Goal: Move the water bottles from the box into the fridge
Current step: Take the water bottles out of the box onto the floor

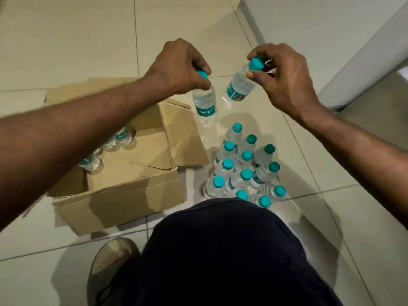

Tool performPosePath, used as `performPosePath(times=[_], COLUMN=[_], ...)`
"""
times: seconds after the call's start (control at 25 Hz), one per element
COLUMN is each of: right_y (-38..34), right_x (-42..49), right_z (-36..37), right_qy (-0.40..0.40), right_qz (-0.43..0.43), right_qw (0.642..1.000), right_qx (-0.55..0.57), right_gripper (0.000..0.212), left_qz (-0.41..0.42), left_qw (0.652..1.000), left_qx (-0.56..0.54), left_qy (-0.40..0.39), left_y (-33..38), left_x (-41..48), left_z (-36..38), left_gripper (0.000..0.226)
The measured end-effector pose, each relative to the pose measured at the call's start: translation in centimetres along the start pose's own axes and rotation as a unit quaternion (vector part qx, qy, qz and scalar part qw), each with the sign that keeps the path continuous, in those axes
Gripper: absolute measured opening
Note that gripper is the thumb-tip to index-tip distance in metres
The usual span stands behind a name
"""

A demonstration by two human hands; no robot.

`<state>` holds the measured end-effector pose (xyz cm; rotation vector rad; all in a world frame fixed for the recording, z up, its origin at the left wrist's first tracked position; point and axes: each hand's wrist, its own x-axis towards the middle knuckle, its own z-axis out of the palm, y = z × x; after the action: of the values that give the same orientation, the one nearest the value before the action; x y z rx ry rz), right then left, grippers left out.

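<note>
Left hand (178,65) pinching one bottle (204,107) by its cap, right hand (284,74) pinching another bottle (238,87)

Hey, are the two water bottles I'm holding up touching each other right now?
Apart. The head view shows a strip of floor between the hanging bottle in the left hand and the tilted bottle in the right hand.

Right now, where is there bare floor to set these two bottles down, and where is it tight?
Bare tile lies just beyond the bottle cluster, below the left hand and right hand, and again right of the cluster. The right half of the box floor is bare. It is crowded between the box flap and the cluster, near the knee.
</note>
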<state>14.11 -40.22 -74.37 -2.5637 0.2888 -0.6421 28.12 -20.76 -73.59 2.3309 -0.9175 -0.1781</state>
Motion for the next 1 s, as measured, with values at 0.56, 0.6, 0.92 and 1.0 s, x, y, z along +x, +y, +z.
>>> performPosePath(times=[0.56, 0.6, 0.92, 1.0], right_y=[11.9, 12.0, 7.2, 4.3], right_x=[-7.5, -7.5, -5.6, -4.7], right_z=[8.1, 8.2, 7.6, 8.2], right_qy=[-0.108, -0.114, -0.136, -0.107], right_qz=[0.216, 0.221, 0.207, 0.149], right_qw=[0.964, 0.963, 0.960, 0.976], right_qx=[-0.108, -0.108, -0.127, -0.118], right_gripper=[0.031, 0.031, 0.034, 0.033], left_qz=[-0.036, -0.035, -0.004, 0.002], left_qw=[0.995, 0.996, 0.997, 0.999], left_qx=[0.016, 0.008, -0.006, -0.010], left_qy=[-0.087, -0.082, -0.076, -0.046], left_y=[-2.4, -2.7, -3.9, -4.4], left_x=[-0.9, -1.0, -2.3, -3.2], left_z=[16.1, 16.5, 15.5, 13.8], left_gripper=[0.032, 0.032, 0.045, 0.045])
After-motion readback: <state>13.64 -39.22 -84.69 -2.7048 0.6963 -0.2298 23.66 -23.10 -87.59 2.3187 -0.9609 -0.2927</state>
